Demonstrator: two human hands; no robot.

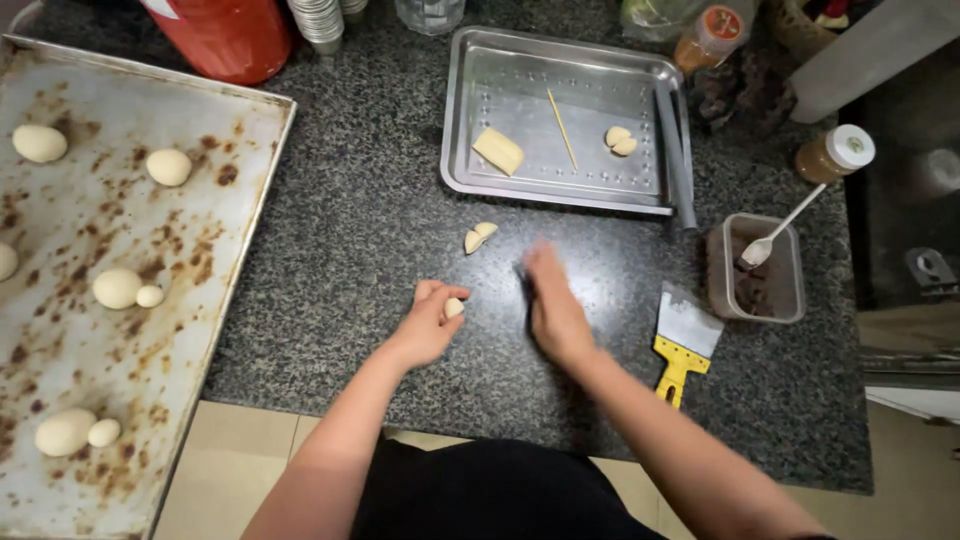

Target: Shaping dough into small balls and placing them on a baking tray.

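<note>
My left hand [428, 322] is curled around a small pale dough piece [454, 307] low over the dark granite counter [370, 200]. My right hand [552, 300] lies flat and blurred on the counter just to its right; whether dough is under the palm is hidden. Two small dough pieces [479, 236] lie on the counter beyond both hands. The steel tray [500, 70] behind them holds a cut dough block [498, 151], a thin wooden stick [562, 129] and a small dough lump [621, 141].
A stained baking sheet [80, 220] on the left carries several dough balls. A yellow-handled scraper [685, 341] and a plastic tub of brown filling [768, 300] with a spoon [770, 236] sit to the right. Jars and a red cylinder stand along the back.
</note>
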